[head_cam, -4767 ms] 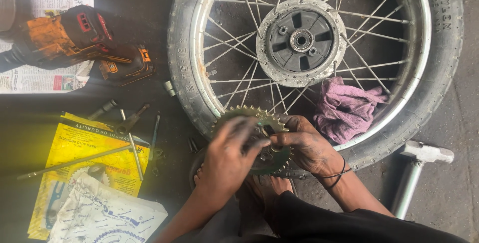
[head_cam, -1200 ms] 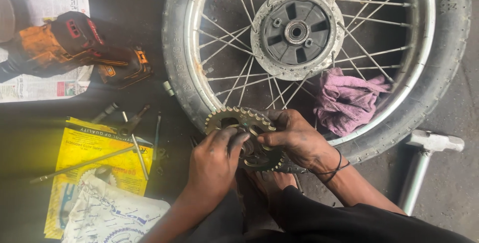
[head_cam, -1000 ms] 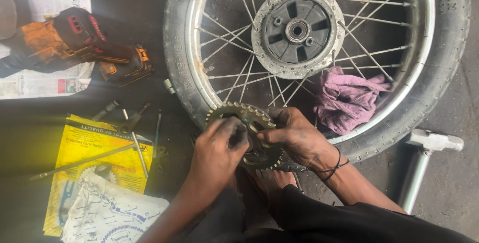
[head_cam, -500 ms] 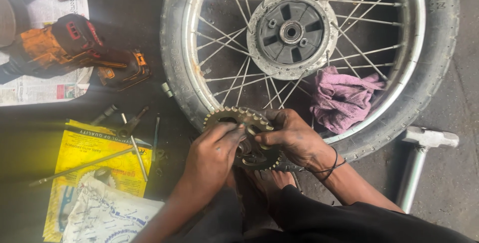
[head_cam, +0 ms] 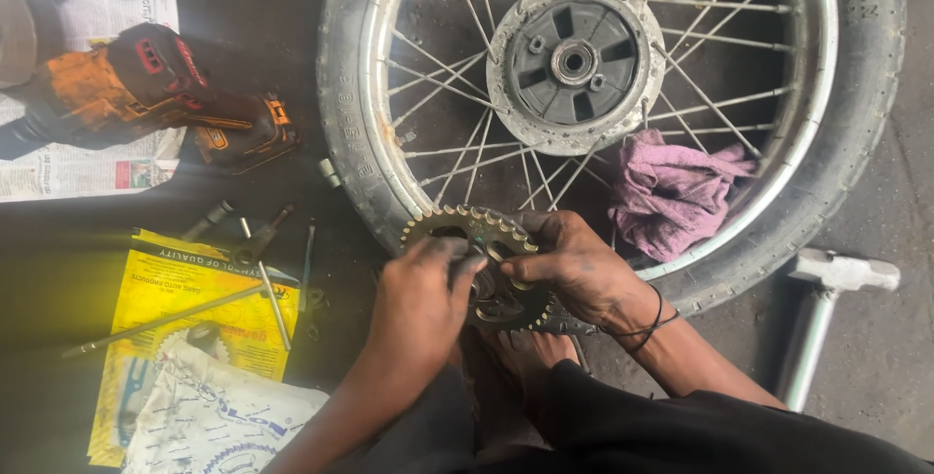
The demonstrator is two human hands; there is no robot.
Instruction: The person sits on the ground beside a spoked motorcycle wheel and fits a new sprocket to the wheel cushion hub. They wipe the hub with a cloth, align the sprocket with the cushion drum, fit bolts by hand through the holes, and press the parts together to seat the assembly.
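Head view: one toothed sprocket point(head_cam: 479, 265), dark and greasy, brass-toned tooth tips, is held low and centre over the floor point(head_cam: 876, 357), just in front of the tyre of the single spoked wheel point(head_cam: 389, 192). The sprocket's lower half is hidden behind the fingers. The left hand point(head_cam: 420, 307) is closed on the sprocket's left side, fingers curled over its face. The right hand point(head_cam: 576, 268) is gripped on the right rim, thumb laid across the teeth; a thin black band is worn at that wrist. A bare foot point(head_cam: 525, 349) is seen directly below the sprocket.

The wheel is laid flat, grey hub point(head_cam: 574, 63) at top centre. One pink rag point(head_cam: 676, 192) is draped over the spokes, right of the hands. One orange-and-black power tool point(head_cam: 146, 99) is set on newspaper point(head_cam: 78, 167) at the floor's left edge. One yellow packet point(head_cam: 195, 309) and one white printed bag point(head_cam: 214, 416) are lying at the lower left corner, with one long thin rod point(head_cam: 161, 321) across the packet and a few small tools, count unclear, near its top edge. One metal T-shaped tool point(head_cam: 827, 309) is lying at the right edge.
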